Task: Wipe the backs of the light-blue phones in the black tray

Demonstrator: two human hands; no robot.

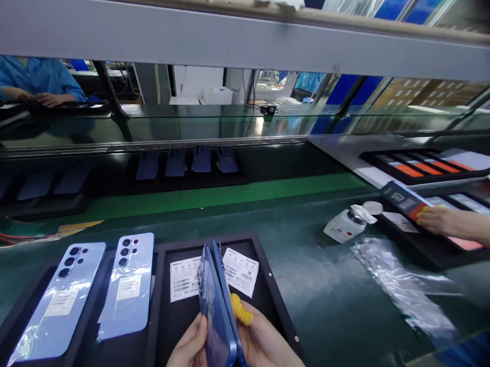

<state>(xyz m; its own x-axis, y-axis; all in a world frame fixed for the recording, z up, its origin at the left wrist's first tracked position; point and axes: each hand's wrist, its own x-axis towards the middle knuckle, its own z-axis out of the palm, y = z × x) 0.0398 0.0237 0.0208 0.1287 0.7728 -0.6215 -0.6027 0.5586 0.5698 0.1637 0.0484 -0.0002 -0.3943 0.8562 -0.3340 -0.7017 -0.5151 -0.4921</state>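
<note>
My left hand (189, 353) is closed on a blue smartphone (217, 323) held on edge, its glossy face turned left. Beside it a second blue smartphone (225, 284) stands nearly edge-on, gripped by my right hand (265, 337), which wears a yellow finger cot (241, 310). The two phones meet or almost meet along their lower ends. Beneath them lies a black tray (252, 244) holding a left printed label card (184, 278) and a right printed label card (241, 271). To the left, a light-blue phone (129, 285) and another light-blue phone (63, 300) rest camera side up in the tray slots.
Right of the tray are a white bottle (344, 226) and crumpled clear plastic bags (404, 284). A co-worker's hand (446, 221) holds a printed phone box (403, 198) at the right. More phones (202, 159) lie on a tray beyond the green belt (229, 191), under a grey shelf beam (236, 45).
</note>
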